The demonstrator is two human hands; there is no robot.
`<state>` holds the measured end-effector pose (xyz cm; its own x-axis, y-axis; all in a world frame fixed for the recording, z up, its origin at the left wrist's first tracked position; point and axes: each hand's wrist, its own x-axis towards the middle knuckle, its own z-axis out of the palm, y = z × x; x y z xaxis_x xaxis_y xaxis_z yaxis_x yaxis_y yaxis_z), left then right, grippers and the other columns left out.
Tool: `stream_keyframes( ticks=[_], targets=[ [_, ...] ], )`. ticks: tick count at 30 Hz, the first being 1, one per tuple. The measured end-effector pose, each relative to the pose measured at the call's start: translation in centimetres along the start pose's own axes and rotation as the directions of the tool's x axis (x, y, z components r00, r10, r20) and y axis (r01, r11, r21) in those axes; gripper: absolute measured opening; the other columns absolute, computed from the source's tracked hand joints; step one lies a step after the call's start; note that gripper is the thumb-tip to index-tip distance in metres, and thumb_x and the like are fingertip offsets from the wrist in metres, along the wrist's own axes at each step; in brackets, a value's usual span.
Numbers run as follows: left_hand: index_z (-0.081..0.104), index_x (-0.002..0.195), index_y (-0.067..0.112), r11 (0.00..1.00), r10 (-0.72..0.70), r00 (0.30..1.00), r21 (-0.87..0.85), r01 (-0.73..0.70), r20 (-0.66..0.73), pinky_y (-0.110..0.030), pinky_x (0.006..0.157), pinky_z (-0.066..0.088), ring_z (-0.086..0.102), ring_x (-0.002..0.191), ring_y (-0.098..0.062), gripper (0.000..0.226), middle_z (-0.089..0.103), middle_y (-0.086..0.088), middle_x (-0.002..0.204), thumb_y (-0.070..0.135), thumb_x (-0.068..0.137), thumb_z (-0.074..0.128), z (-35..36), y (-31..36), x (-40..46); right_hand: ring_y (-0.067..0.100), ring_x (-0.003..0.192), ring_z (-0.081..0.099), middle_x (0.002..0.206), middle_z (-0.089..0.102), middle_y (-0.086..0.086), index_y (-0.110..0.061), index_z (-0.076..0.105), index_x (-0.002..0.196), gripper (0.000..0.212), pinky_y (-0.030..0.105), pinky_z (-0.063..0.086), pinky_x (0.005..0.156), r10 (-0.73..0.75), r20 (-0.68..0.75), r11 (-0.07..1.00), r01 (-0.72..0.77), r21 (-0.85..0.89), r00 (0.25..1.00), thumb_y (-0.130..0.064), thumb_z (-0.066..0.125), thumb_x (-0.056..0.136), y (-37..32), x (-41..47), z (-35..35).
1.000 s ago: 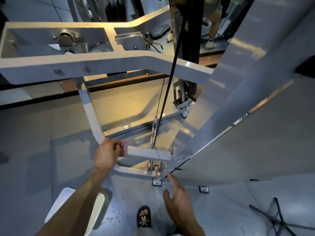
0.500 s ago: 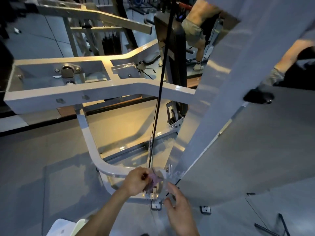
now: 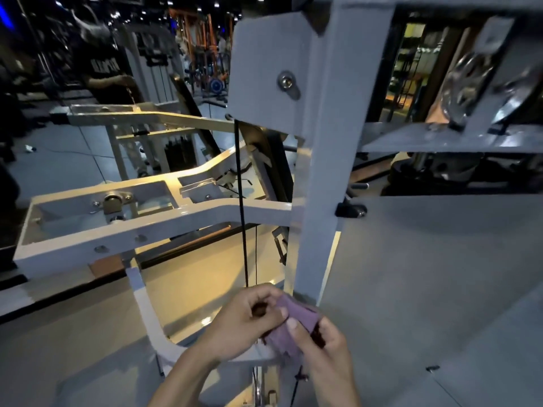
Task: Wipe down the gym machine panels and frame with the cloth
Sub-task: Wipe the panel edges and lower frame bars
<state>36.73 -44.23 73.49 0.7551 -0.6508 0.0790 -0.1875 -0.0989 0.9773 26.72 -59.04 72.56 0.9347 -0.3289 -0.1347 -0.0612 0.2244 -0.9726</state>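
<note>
Both forearms are bare to the frame edge, with no sleeves, gloves, rings or watch on the left hand [image 3: 241, 324] or right hand [image 3: 323, 345].

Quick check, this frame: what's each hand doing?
Left hand: fingers curled, gripping the purple cloth.
Right hand: thumb and fingers pinching the same cloth.

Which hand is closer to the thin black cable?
Left. The left hand sits right below the black cable, gripping the purple cloth; the right hand holds the cloth's other side, farther off.
</note>
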Motion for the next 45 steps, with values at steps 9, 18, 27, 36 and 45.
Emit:
stream_keyframes(
  ticks=[9, 18, 27, 36, 45],
  targets=[
    [0.076, 0.107, 0.032, 0.966, 0.191, 0.974, 0.203, -0.164, -0.124, -0.047, 0.090, 0.052, 0.065, 0.100, -0.025, 0.011, 0.071, 0.002, 0.102, 0.029, 0.098, 0.070, 0.8, 5.4, 0.0, 0.035, 0.089, 0.076, 0.093, 0.079, 0.008, -0.019, 0.077, 0.094, 0.016, 0.045, 0.062, 0.067, -0.121, -0.058, 0.993, 0.120, -0.016, 0.991, -0.011, 0.083, 0.082, -5.4, -0.8, -1.0],
    [0.070, 0.120, 0.039, 0.966, 0.258, 0.884, 0.096, -0.240, -0.390, -0.041, 0.095, 0.056, 0.064, 0.117, -0.013, 0.026, 0.070, 0.013, 0.119, 0.023, 0.100, 0.064, 1.0, 9.2, 1.8, 0.012, 0.098, 0.072, 0.106, 0.075, -0.003, -0.019, 0.077, 0.105, 0.028, 0.019, 0.056, 0.082, -0.800, -0.012, 0.557, 0.735, -0.388, 0.600, -0.018, 0.079, 0.078, -19.1, -1.8, -1.9],
    [0.063, 0.139, 0.034, 0.961, 0.271, 0.884, 0.055, -0.271, -0.380, -0.050, 0.107, 0.049, 0.057, 0.131, -0.017, 0.037, 0.063, 0.008, 0.137, 0.030, 0.102, 0.057, 2.1, 8.4, 2.8, 0.017, 0.095, 0.055, 0.101, 0.070, 0.004, -0.008, 0.078, 0.104, 0.017, 0.009, 0.035, 0.088, -0.951, 0.213, -0.050, 0.574, -0.817, 0.222, -0.010, 0.074, 0.088, -17.3, 4.8, -0.1],
    [0.059, 0.141, 0.023, 0.955, 0.281, 0.891, 0.009, -0.297, -0.357, -0.040, 0.099, 0.055, 0.062, 0.126, -0.017, 0.036, 0.067, 0.007, 0.135, 0.016, 0.107, 0.052, 1.4, 7.6, 3.0, 0.016, 0.082, 0.053, 0.086, 0.069, 0.004, -0.006, 0.080, 0.101, 0.029, 0.016, 0.039, 0.077, -0.958, 0.252, -0.115, 0.620, -0.776, 0.138, -0.015, 0.053, 0.103, -15.6, 5.3, 0.3],
    [0.059, 0.141, 0.020, 0.967, 0.228, 0.906, -0.029, -0.254, -0.356, -0.042, 0.104, 0.052, 0.061, 0.130, -0.018, 0.039, 0.065, 0.007, 0.139, 0.012, 0.104, 0.050, 0.8, 5.7, 2.0, 0.008, 0.084, 0.055, 0.099, 0.070, -0.003, -0.010, 0.080, 0.103, 0.028, 0.002, 0.035, 0.089, -0.877, 0.290, -0.016, 0.581, -0.814, 0.382, -0.026, 0.057, 0.104, -6.8, 4.7, -1.5]
  ],
)
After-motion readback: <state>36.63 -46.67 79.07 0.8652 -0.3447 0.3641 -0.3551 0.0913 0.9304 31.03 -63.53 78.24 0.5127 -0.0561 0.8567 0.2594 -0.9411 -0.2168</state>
